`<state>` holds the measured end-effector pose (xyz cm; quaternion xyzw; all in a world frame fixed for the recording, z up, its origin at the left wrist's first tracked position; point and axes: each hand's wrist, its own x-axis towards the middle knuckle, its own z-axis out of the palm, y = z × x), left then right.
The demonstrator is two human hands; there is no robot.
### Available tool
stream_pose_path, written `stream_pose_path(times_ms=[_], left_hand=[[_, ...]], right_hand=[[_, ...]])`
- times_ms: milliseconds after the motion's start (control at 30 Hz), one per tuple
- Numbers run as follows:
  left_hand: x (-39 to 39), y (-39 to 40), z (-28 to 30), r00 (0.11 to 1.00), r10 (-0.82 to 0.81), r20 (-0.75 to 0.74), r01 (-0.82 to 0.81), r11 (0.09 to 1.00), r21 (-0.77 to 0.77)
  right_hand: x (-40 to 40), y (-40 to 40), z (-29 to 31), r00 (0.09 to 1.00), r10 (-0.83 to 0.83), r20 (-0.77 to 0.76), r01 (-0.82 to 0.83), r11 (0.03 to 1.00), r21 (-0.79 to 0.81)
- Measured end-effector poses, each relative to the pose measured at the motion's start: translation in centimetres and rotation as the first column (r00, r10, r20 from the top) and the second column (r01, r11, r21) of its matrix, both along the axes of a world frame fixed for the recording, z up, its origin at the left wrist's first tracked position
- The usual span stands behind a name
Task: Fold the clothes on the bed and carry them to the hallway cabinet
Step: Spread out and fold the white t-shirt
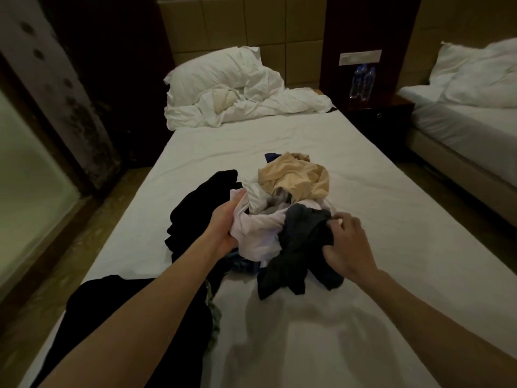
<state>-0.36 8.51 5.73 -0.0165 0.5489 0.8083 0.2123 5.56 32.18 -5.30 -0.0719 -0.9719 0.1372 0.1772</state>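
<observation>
- Clothes heap (pixel 282 217) sits mid-bed on the white sheet (pixel 391 208), unfolded and tangled.
- My left hand (pixel 223 222) grips a white garment (pixel 257 233) at the heap's left edge, fingers curled into the fabric.
- My right hand (pixel 347 242) pinches a dark grey garment (pixel 299 247) at the heap's right side, knuckles up.
- Beige top (pixel 296 177) lies crumpled on the far side of the heap.
- Black garment (pixel 201 208) spreads to the left, touching the heap; more black fabric (pixel 134 317) lies under my left forearm.
- Pillow (pixel 221 71) and bunched duvet (pixel 251 107) at the head end.
- Two water bottles (pixel 362 82) stand on the nightstand (pixel 391 107), btwn this bed and a 2nd bed (pixel 470 113) on the right.
</observation>
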Motion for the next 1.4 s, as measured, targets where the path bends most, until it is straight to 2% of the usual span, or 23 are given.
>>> stream_pose_path(times_ms=[67,100,200,333,400,467,533,567,633,700,733,800,900,933,1000,1067,1100,1133,1200,1233,1300,1333,1400], left_hand=[[2.4,0.3,2.1,0.999,-0.032,-0.03,0.033,0.999,0.025],[3.1,0.3,2.6,0.998,-0.035,-0.047,0.036,0.999,0.027],[4.4,-0.2,3.9,0.996,-0.06,-0.061,0.066,0.991,0.113],[3.8,-3.8,4.3,0.998,0.001,-0.056,0.01,0.978,0.209],[3.3,-5.9,4.2,0.998,-0.033,-0.056,0.044,0.978,0.202],[2.8,-7.9,3.4,0.993,-0.113,-0.038,0.115,0.993,0.039],[2.4,-9.1,2.0,0.98,-0.197,0.032,0.2,0.964,-0.175],[2.3,-9.2,1.2,0.978,-0.195,0.067,0.207,0.929,-0.306],[1.7,-9.2,-0.8,0.985,-0.159,0.066,0.168,0.799,-0.578],[1.8,-8.4,-2.1,0.985,-0.161,0.053,0.156,0.743,-0.651],[2.2,-7.9,-2.7,0.976,-0.202,0.075,0.205,0.76,-0.617],[3.2,-6.5,-3.3,0.974,-0.205,0.095,0.226,0.86,-0.457],[3.9,-5.9,-4.8,0.981,-0.129,0.143,0.17,0.927,-0.334],[3.9,-5.9,-5.3,0.989,-0.069,0.134,0.111,0.932,-0.344],[3.7,-6.7,-6.0,0.983,0.015,0.182,0.035,0.963,-0.268],[3.8,-7.4,-5.6,0.969,-0.011,0.246,0.057,0.982,-0.181],[3.9,-7.8,-5.3,0.963,-0.068,0.26,0.108,0.984,-0.145],[3.9,-8.0,-5.2,0.962,-0.118,0.247,0.157,0.977,-0.143],[4.0,-8.2,-4.8,0.939,-0.28,0.2,0.306,0.946,-0.111],[4.0,-8.2,-4.6,0.916,-0.358,0.178,0.374,0.926,-0.06],[4.3,-8.0,-4.3,0.876,-0.45,0.171,0.44,0.893,0.095],[4.4,-7.7,-4.2,0.873,-0.449,0.19,0.438,0.893,0.101],[4.1,-7.3,-4.8,0.914,-0.352,0.201,0.369,0.928,-0.051]], right_hand=[[0.5,-2.3,1.1,0.982,0.124,-0.141,-0.113,0.99,0.083],[0.5,-3.6,1.7,0.971,0.193,-0.141,-0.179,0.978,0.104],[0.1,-7.2,2.1,0.943,0.331,0.018,-0.332,0.941,0.064],[-1.8,-8.2,0.9,0.978,0.187,0.09,-0.166,0.965,-0.205],[-2.3,-8.1,1.3,0.991,0.114,0.07,-0.082,0.931,-0.357],[-2.7,-8.6,2.1,0.997,0.081,0.013,-0.056,0.79,-0.61],[-1.9,-10.1,4.0,0.992,0.122,-0.042,-0.1,0.525,-0.845],[-1.4,-10.9,4.9,0.986,0.149,-0.073,-0.131,0.43,-0.893],[-0.5,-12.6,6.2,0.958,0.237,-0.159,-0.241,0.373,-0.896],[0.6,-14.2,7.1,0.898,0.369,-0.239,-0.389,0.413,-0.823],[1.1,-15.0,7.3,0.861,0.437,-0.26,-0.455,0.435,-0.777],[2.3,-16.2,7.6,0.789,0.558,-0.256,-0.546,0.446,-0.709],[3.9,-16.1,7.1,0.719,0.659,-0.22,-0.516,0.295,-0.804],[4.3,-15.7,6.7,0.738,0.633,-0.233,-0.463,0.225,-0.857],[4.3,-14.7,5.5,0.875,0.427,-0.229,-0.335,0.191,-0.922],[3.8,-13.3,4.1,0.974,0.179,-0.135,-0.185,0.298,-0.937],[3.6,-12.6,3.7,0.99,0.134,-0.051,-0.092,0.325,-0.941],[3.6,-12.2,3.5,0.988,0.145,0.044,0.003,0.274,-0.962],[3.3,-12.0,3.3,0.954,0.256,0.156,0.155,0.025,-0.988],[3.1,-12.0,3.4,0.948,0.28,0.153,0.178,-0.065,-0.982],[2.8,-12.3,3.8,0.955,0.284,0.083,0.119,-0.112,-0.986],[2.7,-12.4,4.1,0.966,0.254,0.047,0.069,-0.077,-0.995],[2.8,-12.3,4.9,0.984,0.179,0.005,0.017,-0.065,-0.998]])
